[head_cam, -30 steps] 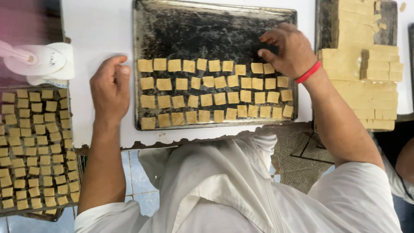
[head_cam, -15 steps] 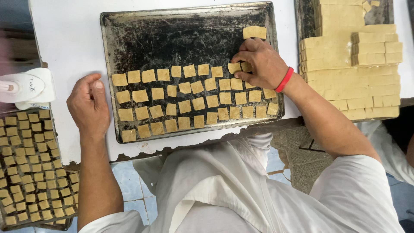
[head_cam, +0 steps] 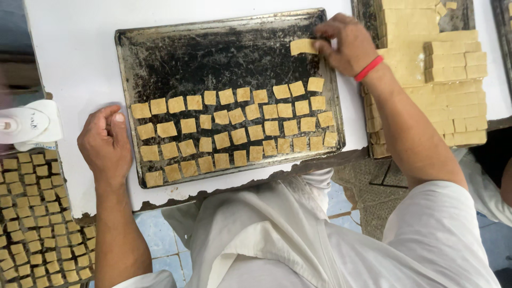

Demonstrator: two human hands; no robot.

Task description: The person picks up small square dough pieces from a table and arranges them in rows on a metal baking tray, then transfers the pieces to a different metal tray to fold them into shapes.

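A dark, worn baking tray (head_cam: 176,58) lies on the white table, with several rows of small tan dough squares (head_cam: 234,128) filling its near half. My right hand (head_cam: 346,45), with a red band at the wrist, is over the tray's far right corner and pinches one dough square (head_cam: 302,47) just above the bare metal. My left hand (head_cam: 104,144) rests loosely curled on the table by the tray's left edge and holds nothing.
A second tray (head_cam: 453,18) at the right holds stacked dough squares (head_cam: 453,90). At the lower left sits another tray packed with dough squares (head_cam: 32,213). A white device (head_cam: 29,125) stands at the left. My white garment (head_cam: 298,234) fills the foreground.
My right hand has lifted from the rows to the tray's far right corner, and now pinches the square that lay there. My left hand stayed by the tray's left edge.
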